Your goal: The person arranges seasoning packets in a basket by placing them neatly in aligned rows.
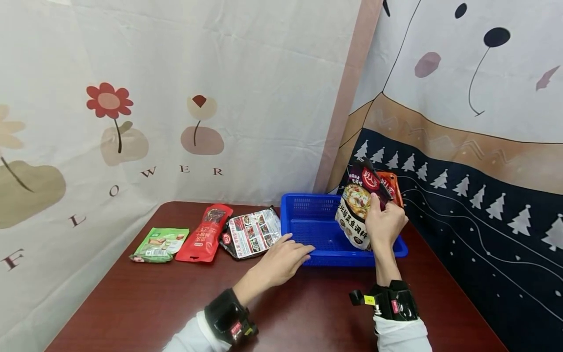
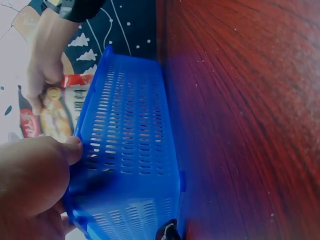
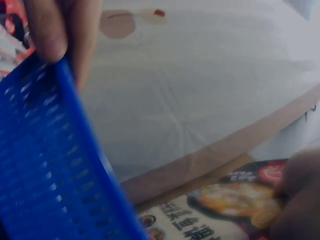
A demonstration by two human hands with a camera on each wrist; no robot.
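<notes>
My right hand (image 1: pixel 384 222) grips the upper edge of a black-and-white seasoning pouch (image 1: pixel 355 203) with a bowl of food printed on it. The pouch hangs tilted over the right part of a blue perforated basket (image 1: pixel 308 234). Behind that hand shows an orange-red packet (image 1: pixel 393 186), mostly hidden; I cannot tell if the fingers hold it too. My left hand (image 1: pixel 281 261) holds the basket at its near left corner. In the left wrist view its thumb (image 2: pixel 73 150) presses the rim from outside, and the right wrist view shows fingers on both sides of the rim.
Left of the basket, a black-and-white pouch (image 1: pixel 252 233), a red pouch (image 1: pixel 204 237) and a green packet (image 1: pixel 160 244) lie in a row on the dark red table (image 1: pixel 176 303). Printed cloths (image 1: pixel 264 98) hang behind and on the right side, close to the table's edges.
</notes>
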